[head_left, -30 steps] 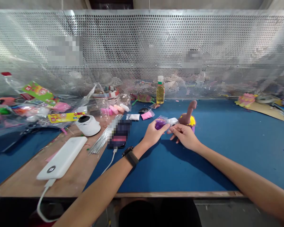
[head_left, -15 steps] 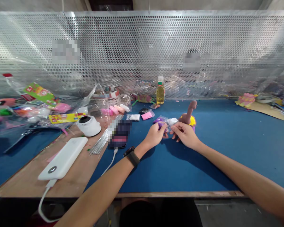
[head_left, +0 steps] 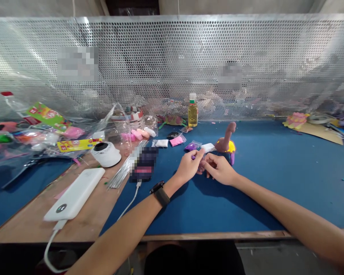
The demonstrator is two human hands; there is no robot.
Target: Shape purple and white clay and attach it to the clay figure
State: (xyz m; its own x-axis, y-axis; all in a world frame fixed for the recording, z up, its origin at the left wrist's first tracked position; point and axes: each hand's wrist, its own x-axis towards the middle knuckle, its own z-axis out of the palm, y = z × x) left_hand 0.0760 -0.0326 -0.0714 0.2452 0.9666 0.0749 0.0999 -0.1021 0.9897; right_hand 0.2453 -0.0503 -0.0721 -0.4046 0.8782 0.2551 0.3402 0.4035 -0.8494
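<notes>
My left hand (head_left: 189, 166) is closed on a small clear plastic bag with a bit of purple clay (head_left: 193, 157) showing at the fingers. Against it, my right hand (head_left: 221, 170) pinches at the same bag; its fingertips partly hide the plastic. Just beyond the hands lie a purple clay packet (head_left: 191, 146) and a white clay packet (head_left: 208, 148). Behind my right hand stands a brownish-pink piece (head_left: 228, 139) with an upright stalk and rounded base, touching a yellow and purple clay shape (head_left: 232, 148).
Pink (head_left: 176, 141) and white packets (head_left: 161, 143) lie left of the hands, near a phone (head_left: 144, 162) on a cable and a bundle of wires (head_left: 126, 168). A power bank (head_left: 76, 193) and white camera-like object (head_left: 106, 154) sit further left. A bottle (head_left: 192, 110) stands before the perforated metal screen (head_left: 166, 49).
Both hands have drawn slightly towards me, away from the packets. The white packet now lies clear of my right fingers, and more of the purple packet shows.
</notes>
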